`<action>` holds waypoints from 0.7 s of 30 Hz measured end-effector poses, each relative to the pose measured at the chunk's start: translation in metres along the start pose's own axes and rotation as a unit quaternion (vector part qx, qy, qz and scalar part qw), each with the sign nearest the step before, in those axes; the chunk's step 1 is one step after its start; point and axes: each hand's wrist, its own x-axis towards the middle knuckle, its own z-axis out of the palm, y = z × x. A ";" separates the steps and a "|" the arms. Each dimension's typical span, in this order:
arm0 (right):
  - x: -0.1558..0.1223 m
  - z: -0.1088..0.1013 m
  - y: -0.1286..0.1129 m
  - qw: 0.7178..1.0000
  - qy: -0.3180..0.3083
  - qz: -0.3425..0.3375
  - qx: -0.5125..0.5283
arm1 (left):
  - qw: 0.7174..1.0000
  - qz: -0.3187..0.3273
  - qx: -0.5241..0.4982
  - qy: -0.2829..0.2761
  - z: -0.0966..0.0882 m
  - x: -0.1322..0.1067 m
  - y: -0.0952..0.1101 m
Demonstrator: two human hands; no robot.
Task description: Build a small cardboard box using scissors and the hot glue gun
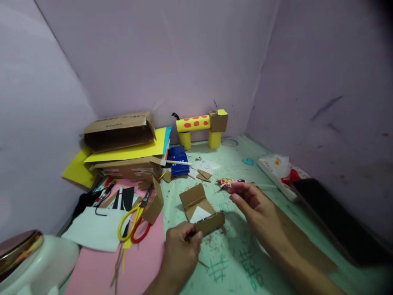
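- Curling the left hand (181, 252) at lower centre of the frame, thumb drawn in toward the index finger; cannot tell whether pinching anything.
- Bending the right hand (256, 207) right of centre, palm turned inward, with thumb and fingertips slightly spread.
- Just beyond the left fingers, below the frame's centre, can see a folded cardboard piece (211, 223) around a white paper (199, 214); cannot tell whether touching it.
- Beyond the right fingertips, can make out a red-spotted bundle (227, 183).
- Under the right forearm, at lower right, can see flat brown cardboard (302, 239), beside a dark slab (334, 221).
- Left of centre, can find scissors (143, 203) with yellow and red handles, above a pink sheet (147, 262).
- At upper centre, can see a yellow cardboard animal (193, 123) with red spots, standing upright near the wall.
- At upper left, can see an open cardboard box (119, 123) on a yellow sheet (129, 153).
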 end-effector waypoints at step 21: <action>0.044 -0.002 -0.017 0.980 -0.070 -0.021 -0.187 | 1.000 -0.022 -0.005 -0.017 -0.001 0.004 0.000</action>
